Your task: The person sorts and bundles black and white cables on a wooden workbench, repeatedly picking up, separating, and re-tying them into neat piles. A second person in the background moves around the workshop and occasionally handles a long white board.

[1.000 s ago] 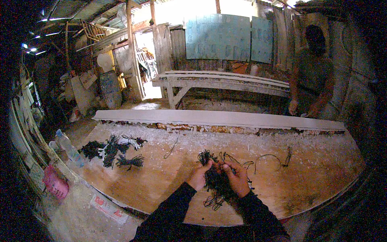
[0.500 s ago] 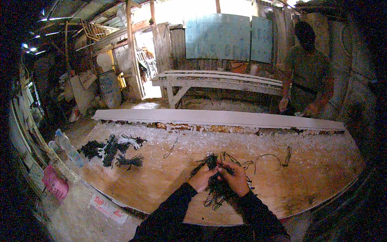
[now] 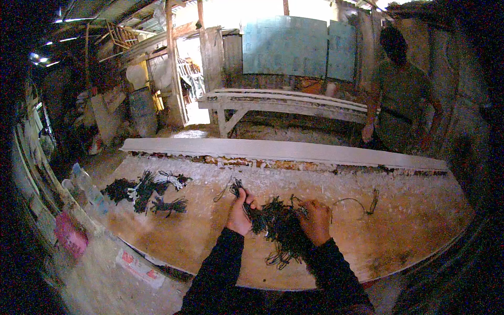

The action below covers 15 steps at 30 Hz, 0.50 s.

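Seemingly partway | left hand [image 3: 240, 216] wrapped round dark bundle [image 3: 237, 188] | right hand [image 3: 318, 220] curled, hold unclear | gathered bundles [image 3: 143, 193] left of left hand | heap [image 3: 287, 232] between hands seems unfinished

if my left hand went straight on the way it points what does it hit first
Past its dark cords, your left hand would probably first meet the white ledge at the back of the table, though the hand's height is unclear.

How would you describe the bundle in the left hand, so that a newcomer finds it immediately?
Start at the wooden table; near its middle, find the left hand. The dark string bundle pokes up past its thumb, gripped, unlike the larger dark heap between both hands.
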{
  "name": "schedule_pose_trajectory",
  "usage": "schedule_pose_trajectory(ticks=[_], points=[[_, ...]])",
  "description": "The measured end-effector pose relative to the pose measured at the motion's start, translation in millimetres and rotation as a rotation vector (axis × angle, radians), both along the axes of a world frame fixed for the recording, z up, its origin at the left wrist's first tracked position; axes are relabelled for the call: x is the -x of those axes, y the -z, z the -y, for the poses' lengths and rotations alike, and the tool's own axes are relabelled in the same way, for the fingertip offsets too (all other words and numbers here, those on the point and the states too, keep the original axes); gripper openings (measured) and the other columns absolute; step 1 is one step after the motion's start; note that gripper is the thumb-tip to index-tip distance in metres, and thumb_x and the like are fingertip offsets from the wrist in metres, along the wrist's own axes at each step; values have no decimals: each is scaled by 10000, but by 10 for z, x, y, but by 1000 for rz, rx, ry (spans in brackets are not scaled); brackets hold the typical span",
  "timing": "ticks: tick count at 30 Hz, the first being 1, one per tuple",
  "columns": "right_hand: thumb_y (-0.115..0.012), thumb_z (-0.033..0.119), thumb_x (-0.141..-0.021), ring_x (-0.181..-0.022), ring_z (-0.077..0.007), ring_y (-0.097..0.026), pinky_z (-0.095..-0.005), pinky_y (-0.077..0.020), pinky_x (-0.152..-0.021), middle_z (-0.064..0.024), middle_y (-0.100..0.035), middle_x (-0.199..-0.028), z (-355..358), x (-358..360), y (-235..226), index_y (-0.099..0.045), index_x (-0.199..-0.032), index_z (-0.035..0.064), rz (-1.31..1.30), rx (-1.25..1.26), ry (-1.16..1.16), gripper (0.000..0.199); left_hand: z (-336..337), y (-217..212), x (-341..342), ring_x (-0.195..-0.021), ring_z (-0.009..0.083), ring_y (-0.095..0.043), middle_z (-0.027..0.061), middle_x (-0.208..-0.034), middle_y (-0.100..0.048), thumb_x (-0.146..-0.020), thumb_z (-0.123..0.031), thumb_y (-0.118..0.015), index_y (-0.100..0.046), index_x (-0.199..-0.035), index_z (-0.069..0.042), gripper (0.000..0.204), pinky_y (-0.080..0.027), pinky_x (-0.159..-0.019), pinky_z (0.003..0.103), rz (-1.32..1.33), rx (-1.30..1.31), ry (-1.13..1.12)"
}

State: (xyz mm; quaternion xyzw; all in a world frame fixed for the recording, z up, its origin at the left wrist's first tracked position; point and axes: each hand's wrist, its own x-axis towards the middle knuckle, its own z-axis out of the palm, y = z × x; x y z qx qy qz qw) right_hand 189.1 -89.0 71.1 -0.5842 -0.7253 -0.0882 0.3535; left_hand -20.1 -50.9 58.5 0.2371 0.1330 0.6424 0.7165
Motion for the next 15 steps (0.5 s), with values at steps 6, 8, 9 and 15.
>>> schedule_pose_trajectory(ticks=[6, 8, 9, 15], points=[[-670, 288, -692, -886, -298, -532, -449, -362, -799, -74, -591, -916, -27, -68, 89, -652, -901, 146, 125, 179, 82, 253, -36, 20, 37, -576, 108, -421, -35, -619, -372, -853, -293, -562, -445, -746, -129, 228, -439, -608, 297, -37, 39, -39], [-671, 311, -690, -895, -295, -527, -451, -346, -815, -71, -589, -918, -23, -72, 107, -660, -864, 142, 86, 149, 58, 243, -28, 31, 22, -567, 108, -421, -33, -612, -368, -852, -276, -565, -437, -727, -131, 230, -438, -603, 295, -74, 86, -40], [-672, 322, -690, -899, -294, -525, -452, -338, -823, -69, -589, -919, -15, -69, 113, -664, -846, 140, 66, 134, 47, 240, -22, 32, 18, -562, 108, -421, -33, -608, -368, -850, -264, -568, -435, -729, -130, 224, -436, -599, 294, -48, 99, 2], [-662, 352, -707, -934, -280, -521, -455, -288, -890, -50, -599, -939, 31, -26, 160, -650, -918, 166, 50, 169, 76, 281, -17, 71, -23, -555, 100, -426, -33, -609, -372, -847, -196, -559, -434, -748, -122, 176, -433, -584, 290, -60, 64, 118]])
